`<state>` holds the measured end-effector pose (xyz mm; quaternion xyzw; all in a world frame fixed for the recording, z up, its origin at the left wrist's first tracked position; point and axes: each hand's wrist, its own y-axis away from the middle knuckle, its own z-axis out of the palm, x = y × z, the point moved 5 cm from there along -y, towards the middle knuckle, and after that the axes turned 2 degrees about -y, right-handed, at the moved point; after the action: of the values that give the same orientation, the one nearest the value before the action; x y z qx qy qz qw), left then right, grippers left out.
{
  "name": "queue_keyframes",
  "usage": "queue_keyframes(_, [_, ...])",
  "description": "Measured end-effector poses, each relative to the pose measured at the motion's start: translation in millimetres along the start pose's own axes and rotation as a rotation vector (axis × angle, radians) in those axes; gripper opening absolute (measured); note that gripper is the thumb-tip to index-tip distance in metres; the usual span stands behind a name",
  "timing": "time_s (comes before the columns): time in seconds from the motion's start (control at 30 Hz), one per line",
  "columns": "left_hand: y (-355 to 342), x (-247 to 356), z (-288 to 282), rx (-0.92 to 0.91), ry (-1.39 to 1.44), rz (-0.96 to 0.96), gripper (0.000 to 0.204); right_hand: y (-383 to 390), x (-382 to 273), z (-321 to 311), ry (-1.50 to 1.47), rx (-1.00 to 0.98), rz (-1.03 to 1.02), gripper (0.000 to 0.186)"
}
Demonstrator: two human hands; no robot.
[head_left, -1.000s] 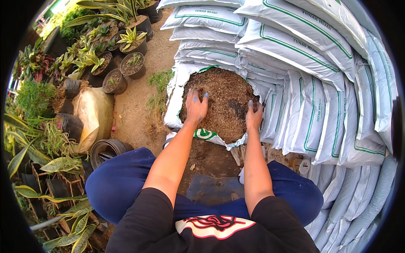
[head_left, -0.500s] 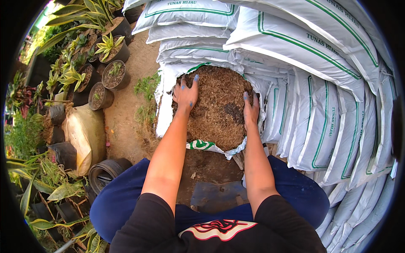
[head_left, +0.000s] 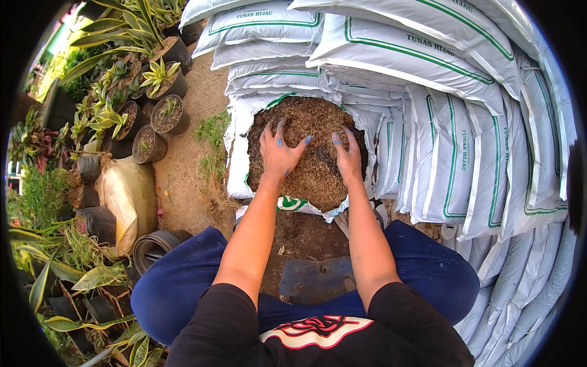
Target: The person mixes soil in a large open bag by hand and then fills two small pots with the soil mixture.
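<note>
An open white sack [head_left: 238, 153] with green print stands in front of me, full of brown, fibrous potting mix [head_left: 315, 177]. My left hand [head_left: 281, 150] rests over the left part of the mix, fingers spread and thumb pointing right. My right hand [head_left: 347, 158] is at the right part of the mix, its fingers apart and slightly curved. Neither hand holds anything. Blue stains mark the fingertips and the back of my left hand. A gap of mix shows between the two hands.
Full white sacks [head_left: 409, 55] are stacked behind and to the right of the open one. On the left are potted plants [head_left: 170, 116], a yellowish filled sack [head_left: 131, 189] and nested black pots [head_left: 153, 248]. A dark flat sheet [head_left: 318, 278] lies between my legs.
Both hands have come inward from the sack's sides, so they are closer together over the mix. The view has shifted slightly.
</note>
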<state>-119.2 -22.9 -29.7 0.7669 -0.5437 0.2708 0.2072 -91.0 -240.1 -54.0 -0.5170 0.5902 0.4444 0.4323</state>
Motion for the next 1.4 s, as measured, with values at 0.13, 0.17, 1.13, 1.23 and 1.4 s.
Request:
queue_keyframes(0.13, [28,24,7,-0.019,-0.210,0.071,0.082,25,-30,21,0.198,-0.069,-0.289,0.053])
queue_keyframes(0.17, [31,24,11,-0.007,-0.251,0.090,0.081,31,-29,27,0.312,-0.072,-0.315,0.051])
queue_keyframes(1.13, [86,-37,-2,-0.177,-0.376,0.179,0.119,80,8,5,0.897,-0.317,-0.243,0.120])
queue_keyframes(1.23, [78,-37,-6,-0.261,-0.393,0.169,0.141,76,8,11,0.918,-0.287,-0.194,0.129])
queue_keyframes(1.4, [52,-29,2,-0.293,-0.442,0.082,0.142,55,-3,27,0.870,-0.225,-0.049,0.122])
